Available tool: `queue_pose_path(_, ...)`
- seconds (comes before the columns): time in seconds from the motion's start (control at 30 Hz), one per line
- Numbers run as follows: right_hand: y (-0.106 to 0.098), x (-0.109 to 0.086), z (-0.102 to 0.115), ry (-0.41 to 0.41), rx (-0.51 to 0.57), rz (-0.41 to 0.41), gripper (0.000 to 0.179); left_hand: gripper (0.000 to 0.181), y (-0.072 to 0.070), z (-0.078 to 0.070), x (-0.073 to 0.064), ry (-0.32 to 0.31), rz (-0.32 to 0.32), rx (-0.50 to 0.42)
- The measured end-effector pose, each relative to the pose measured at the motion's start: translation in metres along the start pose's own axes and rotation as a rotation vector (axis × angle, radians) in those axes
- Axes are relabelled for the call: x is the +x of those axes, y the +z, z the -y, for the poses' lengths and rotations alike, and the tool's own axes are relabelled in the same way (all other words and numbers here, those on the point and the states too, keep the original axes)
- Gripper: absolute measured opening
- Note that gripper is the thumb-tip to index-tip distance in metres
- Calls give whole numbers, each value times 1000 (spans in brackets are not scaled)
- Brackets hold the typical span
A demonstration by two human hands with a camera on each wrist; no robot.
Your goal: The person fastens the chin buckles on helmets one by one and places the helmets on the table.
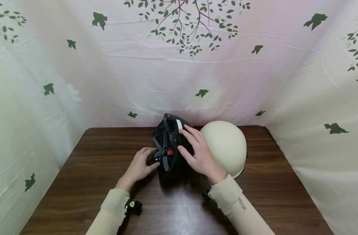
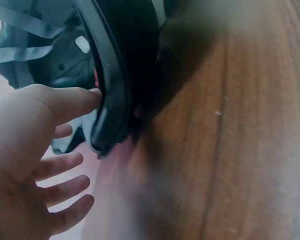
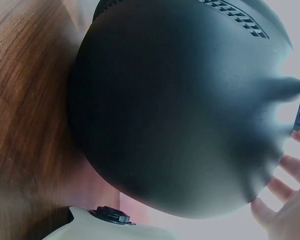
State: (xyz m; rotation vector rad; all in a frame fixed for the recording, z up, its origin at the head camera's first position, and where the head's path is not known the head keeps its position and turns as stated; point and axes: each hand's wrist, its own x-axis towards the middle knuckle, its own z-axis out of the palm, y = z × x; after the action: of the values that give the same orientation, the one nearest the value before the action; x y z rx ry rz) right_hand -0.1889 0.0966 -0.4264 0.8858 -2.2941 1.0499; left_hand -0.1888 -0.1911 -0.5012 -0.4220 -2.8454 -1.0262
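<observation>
A black helmet (image 1: 174, 168) stands tilted on its side, its hollow with grey straps (image 1: 165, 162) and a red tab (image 1: 170, 152) facing left. My left hand (image 1: 140, 165) is at its left edge. In the left wrist view the thumb (image 2: 82, 101) touches the helmet's rim (image 2: 112, 100), while the other fingers are loosely spread beyond it. My right hand (image 1: 199, 153) rests spread fingers on the upper right side, beside a white label (image 1: 179, 125). The right wrist view shows the smooth black shell (image 3: 175, 115) with those fingertips along its edge.
A cream helmet (image 1: 226, 147) sits dome up, right behind my right hand. Both helmets are near the back edge of the brown wooden table (image 1: 105, 163). White cloth (image 1: 167, 78) printed with leaves and birds hangs behind and at both sides.
</observation>
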Motion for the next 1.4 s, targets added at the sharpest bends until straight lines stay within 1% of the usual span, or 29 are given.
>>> queue_pose_path(0.07,-1,1,0,8,3,1,58,57,-5,-5,1,14,-36,-7)
queue_pose_path(0.17,-1,1,0,24,9,9,57,49,-13,-16,3,50,-114,-81)
queue_pose_path(0.27,-1,0,-1,42,15,17,56,39,-21,-29,5,131,-180,-194)
queue_pose_path(0.33,-1,0,-1,49,17,17,55,35,-26,-41,7,199,-197,-257)
queue_pose_path(0.4,-1,1,0,51,23,10,55,34,-32,-55,11,266,-188,-295)
queue_pose_path(0.47,-1,1,0,46,26,0,54,37,-36,-69,15,310,-156,-331)
queue_pose_path(0.53,-1,2,0,41,27,-9,54,43,-39,-81,20,336,-104,-365)
queue_pose_path(0.6,-2,2,0,41,29,-13,53,48,-40,-90,24,351,-63,-385)
queue_pose_path(0.7,-3,2,0,51,31,-10,53,51,-38,-97,27,353,-32,-426)
queue_pose_path(0.8,-5,2,2,67,35,2,54,49,-35,-98,26,339,-41,-482)
queue_pose_path(0.93,-8,1,2,95,37,19,54,50,-33,-99,25,299,-31,-551)
queue_pose_path(1.1,-7,0,0,106,28,27,54,52,-34,-99,26,246,7,-612)
queue_pose_path(1.23,-5,1,0,109,28,32,55,52,-36,-99,27,244,20,-664)
queue_pose_path(1.4,-5,0,-1,118,33,37,56,53,-34,-97,27,244,16,-719)
